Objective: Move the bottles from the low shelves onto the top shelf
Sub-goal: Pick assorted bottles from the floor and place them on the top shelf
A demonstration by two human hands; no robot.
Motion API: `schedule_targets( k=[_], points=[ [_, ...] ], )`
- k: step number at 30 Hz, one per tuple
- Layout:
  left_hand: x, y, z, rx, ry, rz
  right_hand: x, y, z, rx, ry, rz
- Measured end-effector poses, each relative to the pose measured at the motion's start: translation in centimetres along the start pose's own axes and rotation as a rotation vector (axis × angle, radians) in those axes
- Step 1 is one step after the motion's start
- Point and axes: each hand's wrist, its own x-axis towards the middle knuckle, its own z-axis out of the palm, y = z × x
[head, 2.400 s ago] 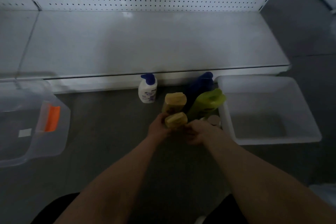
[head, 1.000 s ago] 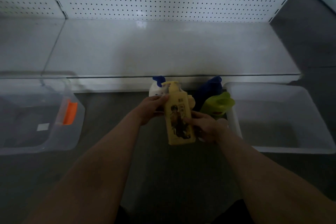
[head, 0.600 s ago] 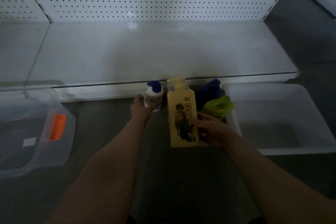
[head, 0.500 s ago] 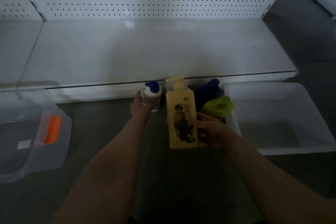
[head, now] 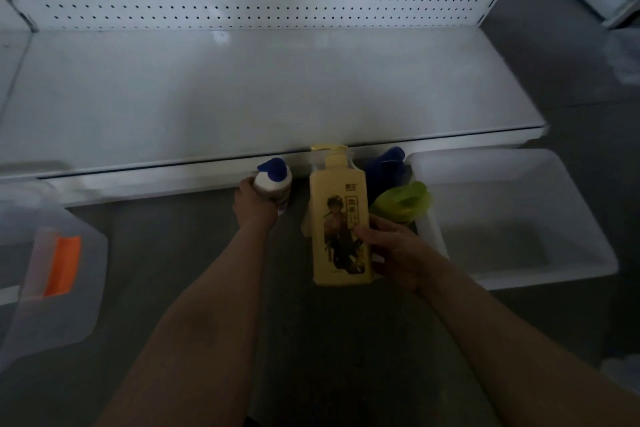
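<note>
Dim, grainy footage; a soft glare spot on the white shelf (head: 221, 36), floor (head: 311, 340) in shadow, edges bowed and smeared.

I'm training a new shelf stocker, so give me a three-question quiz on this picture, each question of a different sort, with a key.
1. True or false: the right hand holds the yellow bottle.
2. Multiple choice: what does the left hand grip? A) the green bottle B) the white bottle with a blue pump C) the orange-handled bin
3. Fill in: the white shelf above the bottles carries ___ bottles.

Key: 1 true; 2 B; 3 no
</note>
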Motion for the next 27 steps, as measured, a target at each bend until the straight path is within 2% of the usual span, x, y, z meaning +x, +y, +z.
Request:
schedule_targets(
  k=[4,8,14,21,27],
  points=[
    [0.0,-0.6,-0.2,0.11,-0.032,-0.042,-0.2,0.0,-0.1,0.018,0.001,-0.009],
    [-0.8,-1.2,-0.7,-0.038,-0.07,-0.084,-0.8,-0.4,0.1,0.036,-0.014,-0.028],
    [-2.1,-0.6,-2.8,-0.187,-0.243,-0.035,-0.2,-0.4,0.2,0.042,-0.009,-0.057],
    [-3.6,2.7,-7.7,-0.327,-0.364,0.023,0.8,-0.9,2.2,0.031,0.031,-0.077],
    [-5.7,3.7,-12.4,-0.532,-0.515,-0.03,0.5,-2.2,4.3,0.057,-0.031,-0.125]
  ],
)
